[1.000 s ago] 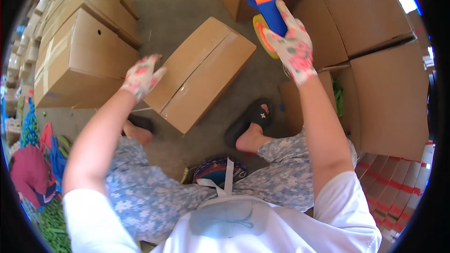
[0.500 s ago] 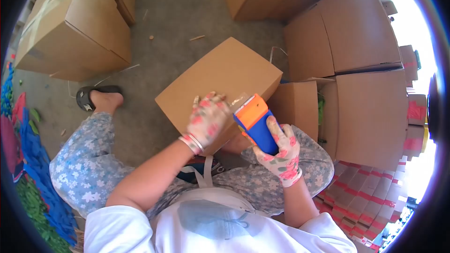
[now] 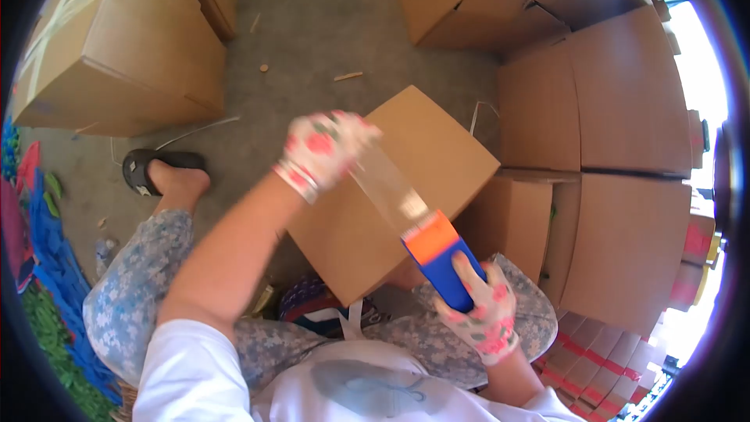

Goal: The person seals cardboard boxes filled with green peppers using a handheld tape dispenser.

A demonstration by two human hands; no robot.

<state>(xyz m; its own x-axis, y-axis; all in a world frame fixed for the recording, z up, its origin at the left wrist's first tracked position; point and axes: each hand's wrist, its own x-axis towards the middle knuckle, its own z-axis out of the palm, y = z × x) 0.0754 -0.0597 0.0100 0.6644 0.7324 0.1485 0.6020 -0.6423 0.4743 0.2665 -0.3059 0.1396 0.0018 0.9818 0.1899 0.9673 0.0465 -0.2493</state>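
Observation:
My right hand (image 3: 483,309), in a floral glove, is wrapped around a blue and orange tape dispenser (image 3: 441,262). A strip of clear packing tape (image 3: 384,187) stretches from the dispenser's orange end up to my left hand (image 3: 326,148). That hand wears a matching glove, somewhat blurred, with its fingers closed on the tape's free end. Below the taut strip is a closed cardboard box (image 3: 426,137), set at an angle between my legs. Whether the tape touches the box's top cannot be made out.
A large taped carton (image 3: 148,47) stands at left, and open cartons (image 3: 625,242) line the right. Flat cardboard with red bands (image 3: 594,359) is stacked at lower right. Blue cloth (image 3: 51,242) lies at far left; small scraps (image 3: 348,76) dot the floor.
My left hand has moved up and left, drawing out a length of tape. The dispenser in my right hand has shifted slightly down and right. The camera view has also shifted.

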